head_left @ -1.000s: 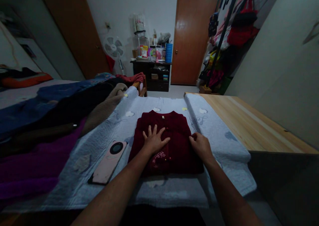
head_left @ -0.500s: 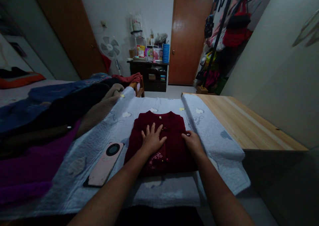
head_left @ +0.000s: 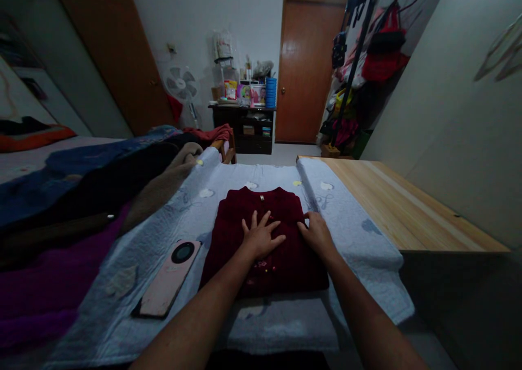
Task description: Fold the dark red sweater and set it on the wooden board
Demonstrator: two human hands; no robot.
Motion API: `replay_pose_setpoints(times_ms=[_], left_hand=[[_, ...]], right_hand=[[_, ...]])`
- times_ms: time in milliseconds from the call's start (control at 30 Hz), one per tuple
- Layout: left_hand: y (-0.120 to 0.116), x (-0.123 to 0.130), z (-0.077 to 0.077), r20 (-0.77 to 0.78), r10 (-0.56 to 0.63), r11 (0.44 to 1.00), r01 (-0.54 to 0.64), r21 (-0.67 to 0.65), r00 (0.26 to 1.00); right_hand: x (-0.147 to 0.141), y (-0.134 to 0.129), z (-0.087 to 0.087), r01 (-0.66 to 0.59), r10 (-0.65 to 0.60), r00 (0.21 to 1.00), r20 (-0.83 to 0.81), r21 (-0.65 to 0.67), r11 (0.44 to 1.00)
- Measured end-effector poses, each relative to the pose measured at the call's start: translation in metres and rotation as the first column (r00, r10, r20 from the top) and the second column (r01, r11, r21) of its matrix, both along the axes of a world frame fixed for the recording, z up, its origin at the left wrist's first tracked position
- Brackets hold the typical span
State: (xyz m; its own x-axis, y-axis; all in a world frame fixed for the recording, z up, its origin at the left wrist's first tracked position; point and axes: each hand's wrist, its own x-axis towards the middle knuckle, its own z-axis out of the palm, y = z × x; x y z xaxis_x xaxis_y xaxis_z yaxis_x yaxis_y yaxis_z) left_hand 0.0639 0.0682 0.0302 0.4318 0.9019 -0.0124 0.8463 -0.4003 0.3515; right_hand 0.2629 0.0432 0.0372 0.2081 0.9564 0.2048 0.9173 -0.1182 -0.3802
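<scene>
A dark red cardigan (head_left: 236, 234) lies folded with its front up, its neckline and small label at the far side. Pink embroidery and small buttons show on its front. My left hand (head_left: 261, 239) rests palm down on the middle of it, fingers spread. At the cardigan's right edge, my right hand (head_left: 320, 234) has its thumb on top and its fingers curled at the side, pinching the cloth. To the left lies a pink phone (head_left: 165, 286) with a round black camera ring.
A light blue quilted cover (head_left: 354, 239) lies under the cardigan and laps over a wooden board (head_left: 408, 212) at right. Piled clothes (head_left: 101, 180) lie at left. Farther back stand a white fan (head_left: 181, 85), a dark cabinet (head_left: 220, 123) and a brown door (head_left: 302, 71).
My left hand has slid to the right and slightly nearer across the cardigan's front. The right hand stays at the right edge. The whole view has tipped slightly upward.
</scene>
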Motion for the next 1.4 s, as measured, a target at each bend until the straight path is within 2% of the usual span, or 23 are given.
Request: replay_pose_setpoints(times_ms=[200, 400, 733, 967, 1400], left_hand=[[-0.002, 0.0, -0.002, 0.004, 0.014, 1.0, -0.014, 0.025, 1.0], [-0.002, -0.001, -0.003, -0.022, 0.03, 0.998, -0.029, 0.061, 0.999], [0.001, -0.001, -0.011, -0.046, 0.07, 0.99, -0.063, 0.125, 0.996], [0.002, -0.001, -0.015, -0.09, 0.102, 0.985, -0.088, 0.151, 0.991], [0.003, -0.001, -0.014, -0.08, 0.116, 0.985, -0.104, 0.141, 0.99]], right_hand=[[-0.031, 0.011, -0.011, -0.075, 0.073, 0.997, 0.023, 0.102, 0.992], [-0.055, 0.012, -0.022, -0.047, 0.049, 0.996, 0.074, -0.029, 0.999], [-0.061, 0.016, -0.023, -0.002, 0.013, 0.981, 0.194, -0.059, 0.998], [-0.064, 0.022, -0.021, 0.04, -0.016, 0.979, 0.203, -0.113, 0.993], [-0.065, 0.023, -0.023, 0.055, -0.034, 0.981, 0.191, -0.105, 0.993]])
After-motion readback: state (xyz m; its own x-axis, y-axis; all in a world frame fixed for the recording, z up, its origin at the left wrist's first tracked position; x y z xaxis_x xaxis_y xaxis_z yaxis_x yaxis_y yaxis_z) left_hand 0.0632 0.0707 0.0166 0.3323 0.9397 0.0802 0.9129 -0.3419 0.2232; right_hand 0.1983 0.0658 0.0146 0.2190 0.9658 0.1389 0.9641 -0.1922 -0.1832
